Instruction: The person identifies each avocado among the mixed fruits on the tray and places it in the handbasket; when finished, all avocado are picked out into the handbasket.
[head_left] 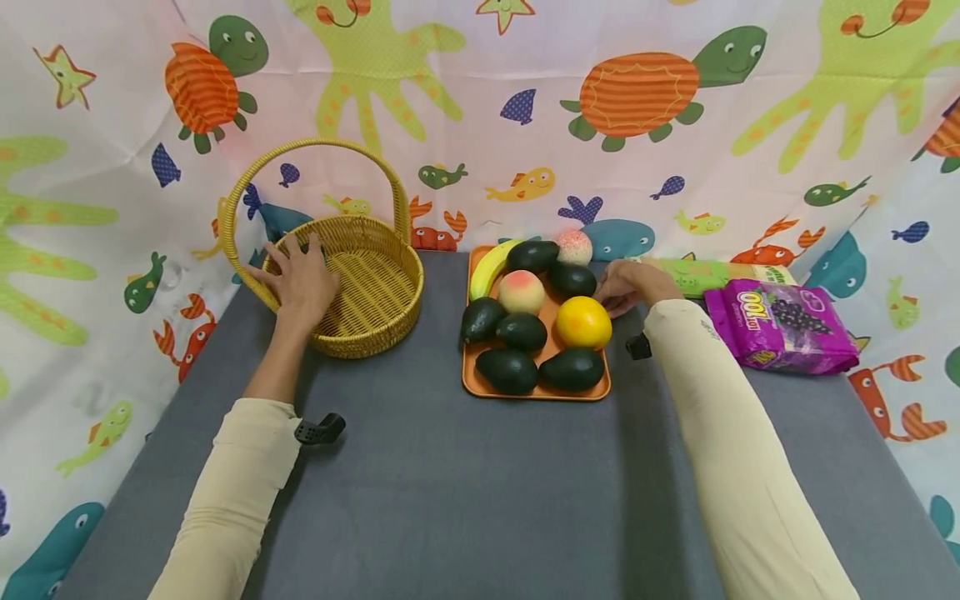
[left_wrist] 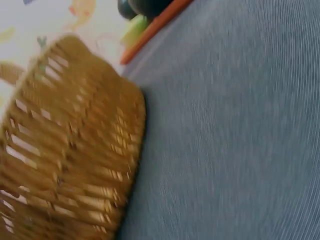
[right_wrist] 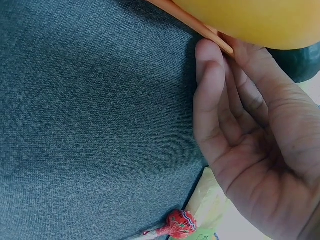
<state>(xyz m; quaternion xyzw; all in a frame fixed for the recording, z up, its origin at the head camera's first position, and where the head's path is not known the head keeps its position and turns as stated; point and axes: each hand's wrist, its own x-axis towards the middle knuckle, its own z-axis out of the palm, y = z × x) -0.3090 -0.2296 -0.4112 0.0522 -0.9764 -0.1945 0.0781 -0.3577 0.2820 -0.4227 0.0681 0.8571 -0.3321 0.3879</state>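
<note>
At the left, my left hand (head_left: 303,283) rests on the near left side of a woven wicker basket (head_left: 375,342), fingers spread over its rim by the foot of the tall handle. The basket's slatted side (left_wrist: 75,140) fills the left of the left wrist view, where this hand is out of sight. My right hand (head_left: 633,285) pinches the right edge of an orange tray (right_wrist: 192,22), thumb over the rim and fingers curled below. The tray holds a banana (head_left: 489,271), peaches (head_left: 521,292), several avocados (head_left: 507,372) and a yellow-orange round fruit (head_left: 583,322) close to my thumb.
Right of the tray lie a purple package with grapes on it (head_left: 787,325) and a long green-yellow packet (head_left: 720,273). A red-wrapped lollipop (right_wrist: 181,224) is near the packet. A patterned cloth (head_left: 480,108) hangs behind the grey table (head_left: 480,492).
</note>
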